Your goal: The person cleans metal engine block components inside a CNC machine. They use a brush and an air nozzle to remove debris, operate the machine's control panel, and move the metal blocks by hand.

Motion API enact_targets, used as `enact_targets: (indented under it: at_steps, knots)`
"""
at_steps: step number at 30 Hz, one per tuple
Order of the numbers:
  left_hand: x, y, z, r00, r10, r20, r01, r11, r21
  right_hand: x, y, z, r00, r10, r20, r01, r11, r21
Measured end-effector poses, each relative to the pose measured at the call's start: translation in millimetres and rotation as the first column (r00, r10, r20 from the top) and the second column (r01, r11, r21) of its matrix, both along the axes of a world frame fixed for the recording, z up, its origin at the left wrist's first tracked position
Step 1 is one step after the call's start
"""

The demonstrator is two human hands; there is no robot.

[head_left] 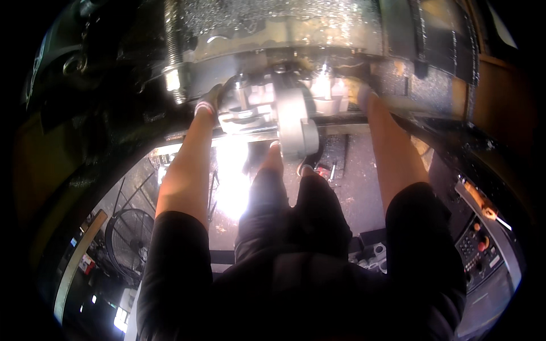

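Observation:
A large silver-grey metal casting (296, 122) is between my two hands, with a rounded cylindrical end pointing toward me over the machine's front edge. My left hand (209, 100), in a glove with a striped cuff, closes on its left side. At its right side is my right hand (359, 94), gloved and blurred, gripping the other end. Glare and the casting hide most of the fingers. Bright upright metal cylinders (324, 84) stand at the casting's far side; I cannot tell whether they belong to it.
Wet metal walls (284, 20) of a machine chamber surround my hands. A threaded rod (172, 51) hangs at the left. The dark front sill (352, 120) crosses below the casting. A control panel (480, 250) with buttons stands at right, a spoked wheel (133, 238) at lower left.

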State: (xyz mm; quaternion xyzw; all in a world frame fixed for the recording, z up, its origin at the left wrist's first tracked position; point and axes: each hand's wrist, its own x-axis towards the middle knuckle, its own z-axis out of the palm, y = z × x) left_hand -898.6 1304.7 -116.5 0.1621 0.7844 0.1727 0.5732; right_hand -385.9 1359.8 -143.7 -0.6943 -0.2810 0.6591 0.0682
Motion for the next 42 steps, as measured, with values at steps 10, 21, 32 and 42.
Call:
enact_targets:
  at_steps: [10, 21, 32, 42]
  knots:
    - [49.2, -61.4, 129.4, 0.772, -0.365, -0.521, 0.543, 0.804, 0.241, 97.6, -201.8, 79.5, 0.76, -0.648, 0.049, 0.64, 0.76, 0.114]
    - [17.1, -368.9, 143.3, 0.881, -0.111, -0.46, 0.16, 0.985, 0.07, 133.8, -181.1, 240.7, 0.735, -0.677, 0.028, 0.511, 0.581, 0.633]
    - [86.1, -386.4, 227.0, 0.935, -0.217, -0.28, 0.247, 0.966, 0.077, 81.5, -144.9, 408.4, 0.346, -0.5, -0.794, 0.905, -0.044, 0.423]
    - [232.4, -305.5, 394.3, 0.883, -0.469, -0.01, 0.384, 0.711, 0.588, -14.3, -330.9, 348.1, 0.974, 0.217, -0.07, -0.123, 0.757, 0.641]
